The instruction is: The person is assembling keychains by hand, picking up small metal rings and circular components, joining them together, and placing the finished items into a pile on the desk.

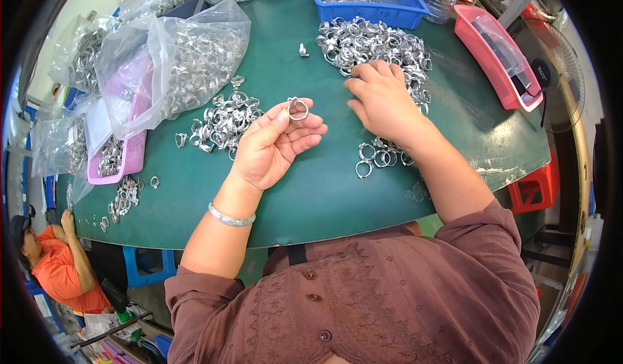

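Observation:
My left hand (272,140), palm up, pinches one silver ring (297,109) between its thumb and fingers. A bangle circles that wrist. My right hand (386,101) lies palm down over the near side of a large pile of silver rings (363,39). Its fingers are bent and a little apart, with the tips at the rings, and nothing shows held in them. Several loose rings (376,156) spill out below the right hand. Beside my left hand, on its left, sits a smaller pile of rings (224,122).
A blue tray (389,15) with metal pieces stands behind the large pile. At right lies a pink basket (480,52) near a fan (551,72). Clear bags of rings (201,59) and a lilac basket (135,159) fill the left. A person in orange (65,273) sits far left.

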Demonstrator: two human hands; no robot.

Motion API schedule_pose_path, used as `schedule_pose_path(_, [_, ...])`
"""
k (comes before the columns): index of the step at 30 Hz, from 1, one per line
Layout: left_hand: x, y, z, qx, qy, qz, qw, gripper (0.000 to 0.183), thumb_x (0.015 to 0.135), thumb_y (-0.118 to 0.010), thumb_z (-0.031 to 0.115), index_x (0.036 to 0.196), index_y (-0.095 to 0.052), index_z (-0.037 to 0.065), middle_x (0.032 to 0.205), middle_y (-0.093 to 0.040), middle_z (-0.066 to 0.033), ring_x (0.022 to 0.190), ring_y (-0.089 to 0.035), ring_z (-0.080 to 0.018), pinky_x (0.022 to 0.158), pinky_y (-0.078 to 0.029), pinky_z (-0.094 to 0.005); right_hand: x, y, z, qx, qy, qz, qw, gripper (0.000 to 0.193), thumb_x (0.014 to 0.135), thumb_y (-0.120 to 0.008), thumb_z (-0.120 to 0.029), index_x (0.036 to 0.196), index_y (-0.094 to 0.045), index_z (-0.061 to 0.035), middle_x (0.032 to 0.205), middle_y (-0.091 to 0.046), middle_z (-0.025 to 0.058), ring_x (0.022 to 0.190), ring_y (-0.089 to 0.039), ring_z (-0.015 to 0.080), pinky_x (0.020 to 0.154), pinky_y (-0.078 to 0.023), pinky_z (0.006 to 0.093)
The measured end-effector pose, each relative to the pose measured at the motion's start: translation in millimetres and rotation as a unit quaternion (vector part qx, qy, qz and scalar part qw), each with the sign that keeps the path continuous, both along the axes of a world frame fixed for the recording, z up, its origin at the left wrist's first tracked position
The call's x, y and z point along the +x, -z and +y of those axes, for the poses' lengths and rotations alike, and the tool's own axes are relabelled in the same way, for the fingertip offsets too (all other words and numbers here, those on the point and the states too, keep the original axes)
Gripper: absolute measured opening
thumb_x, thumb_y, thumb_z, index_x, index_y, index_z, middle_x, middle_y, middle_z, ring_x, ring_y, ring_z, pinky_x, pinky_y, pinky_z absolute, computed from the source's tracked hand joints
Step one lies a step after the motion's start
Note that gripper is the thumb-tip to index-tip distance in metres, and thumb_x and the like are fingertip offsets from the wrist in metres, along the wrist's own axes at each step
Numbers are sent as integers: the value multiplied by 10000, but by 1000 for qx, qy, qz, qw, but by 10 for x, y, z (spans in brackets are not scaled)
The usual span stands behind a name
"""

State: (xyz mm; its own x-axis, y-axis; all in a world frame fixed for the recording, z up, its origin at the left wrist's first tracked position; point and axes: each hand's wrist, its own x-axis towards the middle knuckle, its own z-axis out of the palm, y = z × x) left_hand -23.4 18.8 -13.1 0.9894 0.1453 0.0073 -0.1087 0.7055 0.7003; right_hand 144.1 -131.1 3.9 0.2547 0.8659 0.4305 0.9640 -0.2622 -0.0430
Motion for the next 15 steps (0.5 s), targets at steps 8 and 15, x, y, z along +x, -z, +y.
schedule_pose_path(8, [-11, 30, 54, -57, 4, -7, 998, 357, 924, -381, 179, 1194, -422, -51, 1009, -601, -156, 990, -574, -280, 844, -487, -334, 27, -101, -15, -171, 49, 13, 984, 140, 694, -636, -130, 819, -638, -66, 899, -567, 43, 945, -473, 222, 846, -327, 387])
schedule_pose_path(15, [32, 46, 36, -35, 10, 1, 999, 358, 839, -468, 174, 1124, -469, -42, 1086, -553, -168, 996, -559, -285, 877, -458, -368, 170, 46, 146, 40, 33, -15, 999, 245, 696, -552, -62, 934, -610, -66, 953, -558, 81, 954, -478, 254, 817, -349, 397])
